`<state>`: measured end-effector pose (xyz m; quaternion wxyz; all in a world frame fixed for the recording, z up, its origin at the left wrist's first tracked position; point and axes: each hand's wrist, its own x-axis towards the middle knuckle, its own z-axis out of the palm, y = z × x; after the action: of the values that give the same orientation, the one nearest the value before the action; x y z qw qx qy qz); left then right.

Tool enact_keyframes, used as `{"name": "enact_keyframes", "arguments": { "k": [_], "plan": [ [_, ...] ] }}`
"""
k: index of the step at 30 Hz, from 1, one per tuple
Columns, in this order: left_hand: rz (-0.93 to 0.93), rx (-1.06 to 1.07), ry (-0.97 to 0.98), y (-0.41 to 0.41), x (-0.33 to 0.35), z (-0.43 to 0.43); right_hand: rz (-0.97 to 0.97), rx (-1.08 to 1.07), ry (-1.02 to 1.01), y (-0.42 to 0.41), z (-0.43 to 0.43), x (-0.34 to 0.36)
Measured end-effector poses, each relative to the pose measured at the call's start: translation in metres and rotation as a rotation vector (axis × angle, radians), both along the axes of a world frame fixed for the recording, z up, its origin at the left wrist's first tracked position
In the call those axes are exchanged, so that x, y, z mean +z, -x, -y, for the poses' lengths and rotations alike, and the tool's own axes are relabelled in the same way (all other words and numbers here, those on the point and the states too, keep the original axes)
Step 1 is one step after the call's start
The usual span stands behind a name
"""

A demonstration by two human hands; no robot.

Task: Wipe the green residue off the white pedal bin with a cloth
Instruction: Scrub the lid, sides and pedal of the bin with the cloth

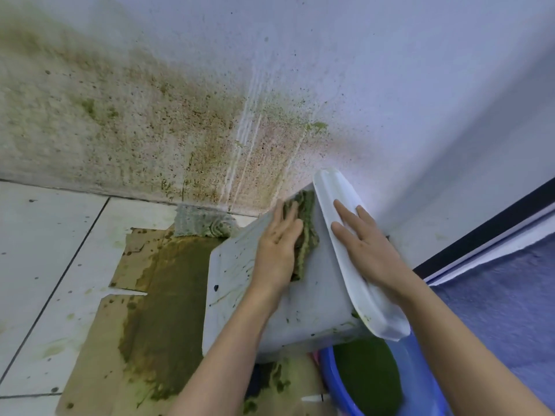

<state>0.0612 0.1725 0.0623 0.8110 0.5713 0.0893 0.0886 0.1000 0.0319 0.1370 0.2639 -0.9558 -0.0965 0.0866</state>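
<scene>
Pressing the stained cloth (304,235) against the bin's (234,280) side, the left hand (277,244) lies flat with fingers straight, gripping nothing. The right hand (363,238) rests palm-down on the lid (336,187), its fingers also extended. The bin is tilted by the wall (150,115), above a blue basin (420,379) of green liquid, and green streaks speckle its side. Soaked cardboard (90,355) lies beneath it, and the wall behind is splattered green.

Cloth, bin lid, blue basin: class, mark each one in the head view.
cloth (307,226), head view, on its green-stained folds.
bin lid (327,187), head view, on its bare upper end.
blue basin (329,374), head view, on its left rim.
</scene>
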Motion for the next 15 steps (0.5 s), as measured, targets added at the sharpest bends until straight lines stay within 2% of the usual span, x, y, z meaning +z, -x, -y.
{"name": "enact_keyframes", "arguments": {
  "k": [2, 3, 10, 15],
  "plan": [
    [-0.012, -0.017, -0.413, -0.012, -0.010, 0.023, -0.004, -0.009, 0.000, 0.000, 0.002, 0.000],
    [-0.012, -0.020, -0.512, -0.017, -0.013, 0.032, -0.006, -0.013, 0.004, 0.000, 0.002, -0.001],
    [-0.135, 0.162, -0.629, -0.077, 0.003, 0.017, 0.016, -0.005, 0.035, -0.005, -0.010, 0.003],
    [-0.177, 0.176, -0.641, -0.078, -0.039, 0.006, 0.044, 0.000, 0.096, -0.004, -0.004, 0.000]
  ]
}}
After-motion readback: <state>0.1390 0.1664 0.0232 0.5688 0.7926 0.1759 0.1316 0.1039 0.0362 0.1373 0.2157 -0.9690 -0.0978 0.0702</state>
